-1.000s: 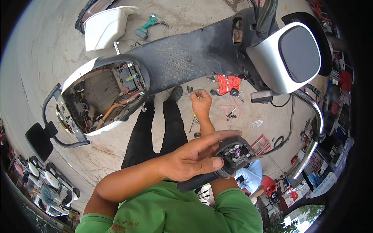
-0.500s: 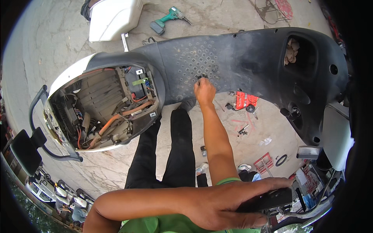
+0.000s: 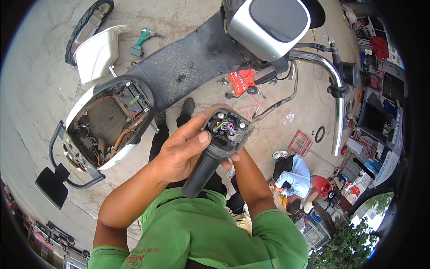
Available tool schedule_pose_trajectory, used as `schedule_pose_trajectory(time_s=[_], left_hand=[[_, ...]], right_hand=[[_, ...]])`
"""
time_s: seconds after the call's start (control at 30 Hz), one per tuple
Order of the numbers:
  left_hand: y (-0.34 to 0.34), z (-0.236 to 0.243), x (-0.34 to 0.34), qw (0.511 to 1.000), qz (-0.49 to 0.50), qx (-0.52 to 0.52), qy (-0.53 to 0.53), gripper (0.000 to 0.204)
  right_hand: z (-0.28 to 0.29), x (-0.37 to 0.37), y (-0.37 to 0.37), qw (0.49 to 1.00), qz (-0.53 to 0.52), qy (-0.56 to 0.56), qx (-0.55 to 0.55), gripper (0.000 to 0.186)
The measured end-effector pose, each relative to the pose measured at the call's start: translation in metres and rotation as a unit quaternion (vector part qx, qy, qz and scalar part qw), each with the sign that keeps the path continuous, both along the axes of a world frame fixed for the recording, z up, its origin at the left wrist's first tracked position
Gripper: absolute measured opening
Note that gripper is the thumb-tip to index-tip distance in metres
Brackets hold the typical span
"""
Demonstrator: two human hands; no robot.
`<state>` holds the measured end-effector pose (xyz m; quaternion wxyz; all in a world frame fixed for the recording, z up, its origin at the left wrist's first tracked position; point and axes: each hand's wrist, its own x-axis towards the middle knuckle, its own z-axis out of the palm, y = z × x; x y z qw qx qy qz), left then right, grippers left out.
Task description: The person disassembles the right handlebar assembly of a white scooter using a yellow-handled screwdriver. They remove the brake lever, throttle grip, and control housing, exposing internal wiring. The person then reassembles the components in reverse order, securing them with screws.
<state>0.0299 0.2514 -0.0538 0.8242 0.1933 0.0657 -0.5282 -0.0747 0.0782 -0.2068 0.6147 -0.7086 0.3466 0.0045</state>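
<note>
A black handlebar grip with its switch housing is held up before my chest. The housing's open face shows thin coloured wires and screw heads inside, and a black cable runs from it toward the handlebar. My left hand is closed round its left side, thumb on the housing's edge. From behind and below, my right hand grips the same part; only some fingertips show. Beyond my hands, small dark parts lie on the scooter's grey floorboard.
The scooter's open seat compartment shows wires and a battery. Chrome handlebar curves at right. On the ground are a green power drill, a white body panel and a red tool case. Another person crouches at lower right.
My right hand has left the floorboard and come back to the grip held by my left hand. The view has swung toward the handlebar, and the housing's wired inside now faces up.
</note>
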Motion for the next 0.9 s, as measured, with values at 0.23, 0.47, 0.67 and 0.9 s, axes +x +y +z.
schedule_pose_trajectory(time_s=[0.23,0.47,0.67,0.9], left_hand=[[-0.027,0.041,-0.007,0.998,0.009,-0.02,-0.054,0.074],[-0.057,0.069,-0.027,0.996,0.009,-0.024,-0.08,0.078],[-0.066,0.083,-0.031,0.989,-0.023,0.025,-0.141,0.074],[-0.096,0.075,-0.022,0.968,-0.039,0.101,-0.227,0.086]], right_hand=[[0.209,-0.037,0.0,0.972,-0.006,-0.133,-0.192,0.02],[0.25,-0.066,0.022,0.98,0.076,-0.078,-0.166,0.038],[0.256,-0.076,0.007,0.978,0.091,-0.093,-0.162,0.033],[0.237,-0.085,-0.015,0.968,0.12,-0.157,-0.157,0.031]])
